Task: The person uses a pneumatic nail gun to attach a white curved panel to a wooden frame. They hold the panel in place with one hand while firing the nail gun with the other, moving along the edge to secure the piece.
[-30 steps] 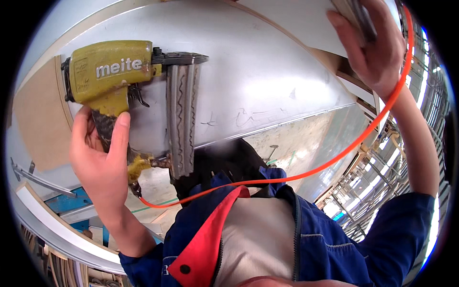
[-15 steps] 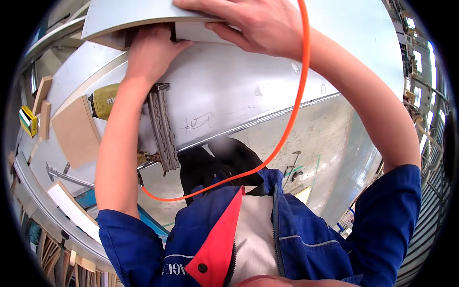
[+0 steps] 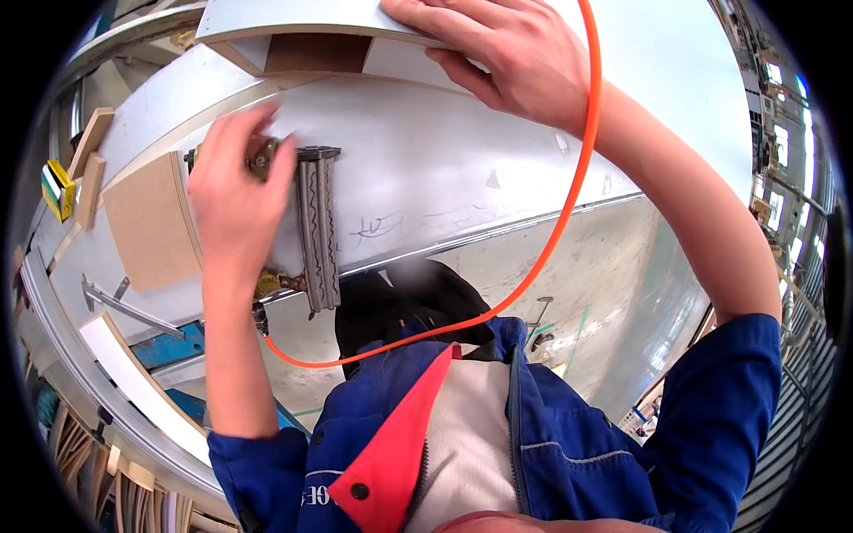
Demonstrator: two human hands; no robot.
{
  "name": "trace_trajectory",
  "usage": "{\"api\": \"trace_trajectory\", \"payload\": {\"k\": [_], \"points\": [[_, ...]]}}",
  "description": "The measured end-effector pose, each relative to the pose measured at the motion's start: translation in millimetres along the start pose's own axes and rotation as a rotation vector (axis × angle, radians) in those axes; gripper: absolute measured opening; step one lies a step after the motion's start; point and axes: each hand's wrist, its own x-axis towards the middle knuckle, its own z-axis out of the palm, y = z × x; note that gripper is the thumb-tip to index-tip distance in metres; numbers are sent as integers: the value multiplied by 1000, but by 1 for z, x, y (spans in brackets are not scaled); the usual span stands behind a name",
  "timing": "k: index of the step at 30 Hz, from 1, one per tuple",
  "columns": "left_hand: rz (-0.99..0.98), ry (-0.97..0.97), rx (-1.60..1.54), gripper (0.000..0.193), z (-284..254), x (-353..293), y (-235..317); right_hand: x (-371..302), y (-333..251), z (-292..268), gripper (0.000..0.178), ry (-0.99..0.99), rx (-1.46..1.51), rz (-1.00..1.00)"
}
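A white panelled wooden box with a curved front edge (image 3: 298, 16) lies at the top of the view, its brown inner compartment facing me. My right hand (image 3: 529, 71) grips its edge, fingers stretched over the top and thumb against the front. Below the box, a pneumatic nail gun with a long metal magazine (image 3: 320, 231) lies on the white worktable (image 3: 444, 169). Over its body hovers my left hand (image 3: 233, 191), blurred by motion, fingers apart and nothing held. Whether it touches the gun I cannot tell.
An orange air hose (image 3: 569, 195) loops in front of my body to the gun. To the left lie a brown board (image 3: 151, 222), wood strips (image 3: 91, 191), a yellow box (image 3: 58, 189), a metal square (image 3: 133, 309) and a curved white piece (image 3: 133, 377).
My left hand has come out of the box's compartment and moved down and left, over the nail gun. My right hand has kept its hold on the box.
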Motion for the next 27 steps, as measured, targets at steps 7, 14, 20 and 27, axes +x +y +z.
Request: {"api": "trace_trajectory", "payload": {"k": [7,14,20,27], "points": [[-388,78,225,41,-26,-83,-39,6,-4,-2,53,-53,-29,9],[-546,-148,7,46,-31,-69,-46,13,-10,-5,56,-149,-61,-30],[-726,-181,-702,34,-34,-86,-55,15,-10,4,53,-144,-97,-45],[-672,-76,-1113,27,-101,-67,8,12,-10,-3,55,-167,-88,6]]}}
